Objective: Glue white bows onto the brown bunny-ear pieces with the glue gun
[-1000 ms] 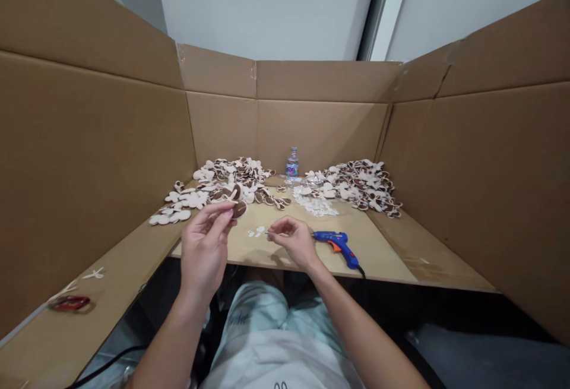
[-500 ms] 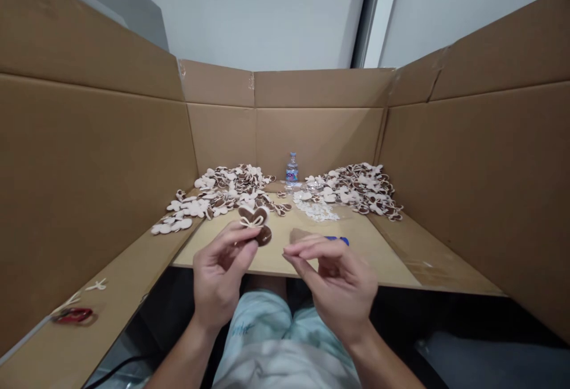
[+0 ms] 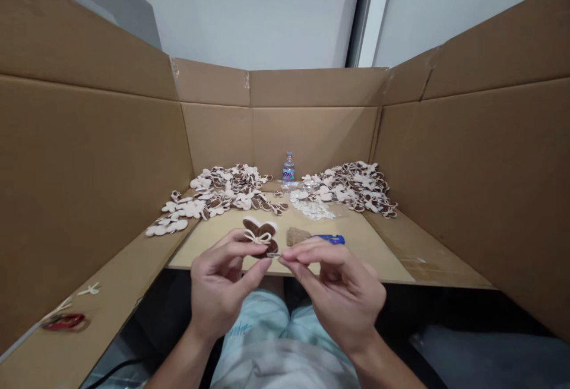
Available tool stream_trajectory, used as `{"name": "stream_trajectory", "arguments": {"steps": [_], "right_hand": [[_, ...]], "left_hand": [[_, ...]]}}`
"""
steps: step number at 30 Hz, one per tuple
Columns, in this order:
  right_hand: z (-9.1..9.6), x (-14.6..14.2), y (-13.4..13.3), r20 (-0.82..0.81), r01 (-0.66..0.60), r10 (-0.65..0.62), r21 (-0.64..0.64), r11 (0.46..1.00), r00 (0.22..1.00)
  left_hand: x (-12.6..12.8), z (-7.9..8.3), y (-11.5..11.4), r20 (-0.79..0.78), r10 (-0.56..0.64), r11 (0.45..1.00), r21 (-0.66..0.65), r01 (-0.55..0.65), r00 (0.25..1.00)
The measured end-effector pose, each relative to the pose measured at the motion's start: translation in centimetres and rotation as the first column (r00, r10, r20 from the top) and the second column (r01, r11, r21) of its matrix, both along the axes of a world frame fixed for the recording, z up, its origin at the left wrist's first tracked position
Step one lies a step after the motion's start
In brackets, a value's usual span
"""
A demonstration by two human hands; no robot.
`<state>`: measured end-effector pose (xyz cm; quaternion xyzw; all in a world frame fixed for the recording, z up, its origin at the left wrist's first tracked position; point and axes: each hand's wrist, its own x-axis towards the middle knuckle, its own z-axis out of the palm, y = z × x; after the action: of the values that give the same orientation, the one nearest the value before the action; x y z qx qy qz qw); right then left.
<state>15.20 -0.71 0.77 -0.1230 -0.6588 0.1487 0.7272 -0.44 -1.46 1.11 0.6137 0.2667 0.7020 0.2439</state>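
My left hand (image 3: 225, 273) pinches a brown felt bunny shape (image 3: 262, 230) by its lower left side. It has two ears with white edging behind them and a cream cord bow (image 3: 258, 237) across its middle. My right hand (image 3: 338, 288) is closed, thumb against fingertips, on a small thin silvery piece (image 3: 274, 255). That piece reaches the lower right edge of the bunny shape; its exact kind is too small to make out. Both hands are above the front edge of the wooden board (image 3: 374, 252).
Heaps of white and brown felt shapes lie at the back left (image 3: 231, 184) and back right (image 3: 351, 184). Between them stands a water bottle (image 3: 288, 168). A brown lump (image 3: 297, 236) and a blue tool (image 3: 332, 239) lie beyond my right hand. Red-handled scissors (image 3: 65, 321) lie left. Cardboard walls (image 3: 312, 133) surround everything.
My right hand has moved left and the silvery piece now meets the bunny shape. The bunny shape has turned and shifted slightly down. The view has swung a little to the right.
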Motion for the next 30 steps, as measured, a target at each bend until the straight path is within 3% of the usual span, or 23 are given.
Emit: {"name": "stream_trajectory", "arguments": {"steps": [11,14,17,20,23,27,29,30], "right_hand": [[-0.4,0.0,-0.1,-0.016,-0.033,0.032,-0.077,0.996,0.999],[-0.3,0.0,-0.3,-0.054,-0.109,0.101,-0.164,0.980,0.993],[0.2,0.1,-0.6,-0.114,-0.221,0.195,-0.290,0.931,0.974],[0.8,0.2,-0.6,-0.211,-0.402,0.344,-0.417,0.815,0.915],[1.0,0.2,-0.1,-0.330,-0.615,0.521,-0.495,0.614,0.787],[0.7,0.3,0.8,-0.430,-0.762,0.658,-0.532,0.369,0.618],[0.4,0.5,0.9,-0.431,-0.787,0.698,-0.527,0.320,0.572],[0.3,0.7,0.9,-0.416,-0.787,0.704,-0.518,0.336,0.575]], "left_hand": [[0.1,0.0,-0.1,-0.020,-0.104,0.994,0.039,0.105,0.994],[0.1,0.2,-0.1,0.015,-0.171,0.985,0.022,0.170,0.985],[0.1,0.1,-0.1,0.056,-0.256,0.966,-0.014,0.257,0.965],[0.1,-0.1,-0.2,0.114,-0.367,0.925,-0.063,0.375,0.923],[0.3,-0.2,-0.3,0.197,-0.474,0.860,-0.107,0.499,0.858],[0.8,-0.1,-0.5,0.364,-0.578,0.734,-0.157,0.660,0.730],[0.9,0.0,-0.6,0.451,-0.606,0.654,-0.186,0.733,0.655],[0.9,0.0,-0.6,0.488,-0.615,0.616,-0.193,0.764,0.619]]}}
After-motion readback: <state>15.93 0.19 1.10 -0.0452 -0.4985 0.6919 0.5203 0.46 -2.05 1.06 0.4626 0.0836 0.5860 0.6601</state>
